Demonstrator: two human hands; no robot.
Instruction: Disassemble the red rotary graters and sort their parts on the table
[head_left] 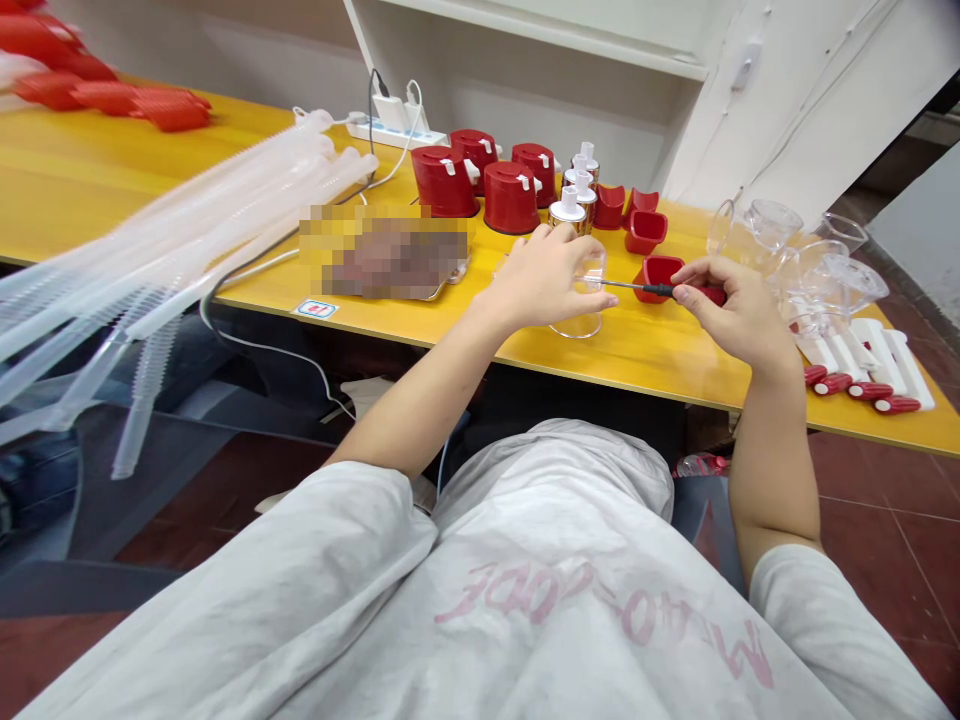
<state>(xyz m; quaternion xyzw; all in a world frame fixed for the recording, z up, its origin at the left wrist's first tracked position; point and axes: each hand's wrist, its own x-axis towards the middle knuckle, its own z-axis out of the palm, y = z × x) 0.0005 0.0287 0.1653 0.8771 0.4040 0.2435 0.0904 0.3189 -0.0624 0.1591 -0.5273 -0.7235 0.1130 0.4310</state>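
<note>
My right hand (739, 312) is closed around the handle of a screwdriver (660, 290), whose thin metal shaft points left. The shaft's tip reaches into a clear plastic cup-like part (595, 268) under my left hand (546, 275). With curved fingers and thumb, that left hand grips the clear part and steadies it on the table; much of the part is hidden behind the fingers. Right beside the screwdriver stands a small red square cup (660, 270). Further red pieces (645, 230) and white-topped metallic cylinders (568, 208) sit just beyond my hands.
Several red housings (511, 198) stand at the back of the yellow table (517, 350). Long translucent tubes (225, 215) overhang its edge at left, near a power strip (397, 132). Clear plastic bowls (832, 275) and white handles with red ends (862, 362) lie at right.
</note>
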